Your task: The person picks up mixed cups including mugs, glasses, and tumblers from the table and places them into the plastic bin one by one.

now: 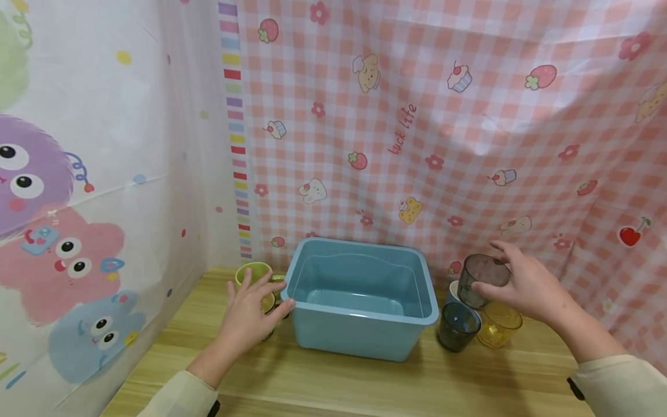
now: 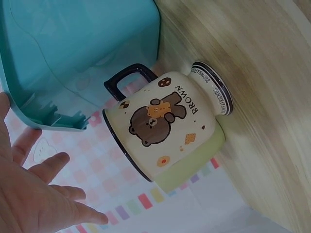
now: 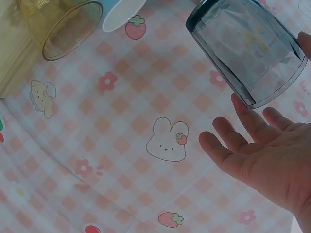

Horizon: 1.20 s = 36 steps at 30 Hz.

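Observation:
My right hand (image 1: 526, 284) holds a smoky grey glass tumbler (image 1: 476, 278) by its rim, thumb on the near side and fingers on the far side. In the right wrist view the tumbler (image 3: 248, 53) is raised and tilted, with fingertips at its rim. My left hand (image 1: 250, 313) has its fingers spread, with nothing in its grasp, beside the left rim of a blue plastic bin (image 1: 359, 336). Below it stands a cream mug (image 2: 165, 121) with a bear picture and a dark handle. A green mug (image 2: 194, 167) shows behind that one.
Under the raised tumbler stand a dark glass (image 1: 458, 333), a yellow glass (image 1: 500, 330) and a white-and-blue cup (image 1: 453, 292), close together right of the bin. A checked pink cloth (image 1: 333, 145) hangs behind the wooden table (image 1: 333, 388); a white cartoon cloth (image 1: 172, 133) hangs at left.

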Available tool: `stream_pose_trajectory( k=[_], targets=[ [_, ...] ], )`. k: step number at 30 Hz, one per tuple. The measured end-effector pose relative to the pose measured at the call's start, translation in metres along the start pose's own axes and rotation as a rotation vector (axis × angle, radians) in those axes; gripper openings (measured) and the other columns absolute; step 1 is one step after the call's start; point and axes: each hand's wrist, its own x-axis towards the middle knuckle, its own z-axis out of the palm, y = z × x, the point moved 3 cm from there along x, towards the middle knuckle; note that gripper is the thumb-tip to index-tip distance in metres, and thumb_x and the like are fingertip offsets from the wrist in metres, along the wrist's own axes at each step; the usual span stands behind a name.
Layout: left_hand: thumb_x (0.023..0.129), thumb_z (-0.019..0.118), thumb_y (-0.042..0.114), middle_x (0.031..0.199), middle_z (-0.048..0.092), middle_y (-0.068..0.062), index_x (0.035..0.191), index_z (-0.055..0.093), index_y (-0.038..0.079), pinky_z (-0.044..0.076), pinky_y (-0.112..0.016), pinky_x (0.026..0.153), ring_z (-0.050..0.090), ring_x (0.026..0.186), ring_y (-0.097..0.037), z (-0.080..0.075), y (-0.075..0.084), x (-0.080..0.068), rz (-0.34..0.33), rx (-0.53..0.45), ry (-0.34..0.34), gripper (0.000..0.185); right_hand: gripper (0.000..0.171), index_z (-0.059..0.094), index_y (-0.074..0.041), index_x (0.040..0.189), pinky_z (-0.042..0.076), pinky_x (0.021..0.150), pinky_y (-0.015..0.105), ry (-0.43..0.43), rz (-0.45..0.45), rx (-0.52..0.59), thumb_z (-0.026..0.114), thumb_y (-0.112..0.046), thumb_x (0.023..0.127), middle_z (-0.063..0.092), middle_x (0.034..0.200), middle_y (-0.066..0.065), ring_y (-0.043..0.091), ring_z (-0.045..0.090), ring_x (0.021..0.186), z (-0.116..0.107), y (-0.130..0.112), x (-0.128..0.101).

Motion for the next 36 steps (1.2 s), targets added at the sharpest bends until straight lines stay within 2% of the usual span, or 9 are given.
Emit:
stream_pose_trajectory(
  k=[7, 17, 36],
  targets=[
    [0.097, 0.074, 0.056, 0.164, 0.050, -0.017, 0.138, 0.072, 0.018, 0.004, -0.088, 0.120, 0.019, 0.160, -0.058, 0.002, -0.002, 0.000, 0.004, -0.002, 0.004, 0.056, 0.108, 0.032, 0.003, 0.162, 0.056, 0.083, 0.066, 0.006, -0.005, -0.005, 0.082, -0.059, 0.089, 0.060, 0.137, 0.044, 0.056, 0.067, 0.113, -0.002, -0.004, 0.001],
    [0.097, 0.073, 0.057, 0.164, 0.050, -0.017, 0.138, 0.072, 0.019, 0.005, -0.089, 0.119, 0.020, 0.160, -0.057, 0.003, -0.003, 0.001, 0.006, 0.005, 0.004, 0.056, 0.106, 0.035, 0.004, 0.161, 0.054, 0.088, 0.069, 0.025, -0.043, -0.006, 0.083, -0.057, 0.088, 0.064, 0.135, 0.042, 0.057, 0.066, 0.117, -0.004, -0.010, 0.004],
    [0.098, 0.071, 0.059, 0.165, 0.049, -0.016, 0.139, 0.072, 0.020, 0.004, -0.087, 0.121, 0.018, 0.161, -0.057, 0.003, -0.004, 0.000, -0.007, -0.004, -0.008, 0.057, 0.109, 0.032, 0.000, 0.164, 0.055, 0.089, 0.069, -0.008, -0.037, -0.004, 0.082, -0.061, 0.088, 0.062, 0.139, 0.040, 0.056, 0.065, 0.120, -0.006, -0.018, 0.009]
  ],
)
